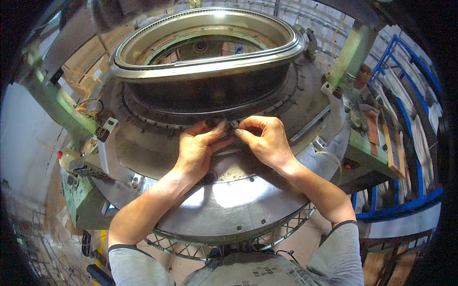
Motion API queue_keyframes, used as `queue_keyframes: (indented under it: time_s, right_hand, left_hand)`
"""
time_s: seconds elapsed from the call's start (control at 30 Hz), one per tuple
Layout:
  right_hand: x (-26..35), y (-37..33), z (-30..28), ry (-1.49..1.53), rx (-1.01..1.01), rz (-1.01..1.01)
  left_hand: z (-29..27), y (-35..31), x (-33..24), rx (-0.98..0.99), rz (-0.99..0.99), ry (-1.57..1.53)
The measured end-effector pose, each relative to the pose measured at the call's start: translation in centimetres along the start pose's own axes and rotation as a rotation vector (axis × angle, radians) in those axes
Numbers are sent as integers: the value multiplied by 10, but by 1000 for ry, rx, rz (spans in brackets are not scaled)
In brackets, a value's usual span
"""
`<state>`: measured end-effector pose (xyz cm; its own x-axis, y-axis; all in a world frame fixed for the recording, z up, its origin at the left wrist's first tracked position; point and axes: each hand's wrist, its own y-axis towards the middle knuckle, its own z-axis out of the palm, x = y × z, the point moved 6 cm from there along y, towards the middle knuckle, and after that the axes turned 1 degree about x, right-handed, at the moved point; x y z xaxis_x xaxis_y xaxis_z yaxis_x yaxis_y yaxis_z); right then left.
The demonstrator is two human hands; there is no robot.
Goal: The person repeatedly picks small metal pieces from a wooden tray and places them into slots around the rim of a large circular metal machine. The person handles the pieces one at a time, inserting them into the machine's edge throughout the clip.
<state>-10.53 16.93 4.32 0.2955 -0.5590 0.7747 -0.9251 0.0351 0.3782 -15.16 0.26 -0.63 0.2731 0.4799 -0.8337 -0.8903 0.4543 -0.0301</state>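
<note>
My left hand (200,143) and my right hand (263,138) meet over the near side of a large round metal machine bed (157,148). Between their fingertips is a small metal piece (234,125), mostly hidden by the fingers, so its kind is unclear. The right thumb and forefinger pinch it. The left fingers are closed against it from the other side. Just beyond my hands stands a wide dark cylinder (210,93), topped by a shiny metal ring (210,66) with a finely notched rim.
Green posts (76,112) rise left and right of the bed. White brackets (108,127) sit along its edge. To the right, a blue rack (403,107) holds long pale material. Loose wires (88,105) hang at the left. A smooth metal apron (238,202) faces me.
</note>
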Motion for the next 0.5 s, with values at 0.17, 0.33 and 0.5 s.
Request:
queue_keyframes:
  time_s: [0.17,0.33,0.5]
  right_hand:
    - [10,19,-38,50,-178,23]
    - [39,48,-89,-189,-468,-206]
    - [46,61,-89,-359,-510,-268]
  left_hand:
    - [9,0,1,71,-7,95]
    - [10,-3,5,8,-70,89]
    - [11,-5,6,20,-84,86]
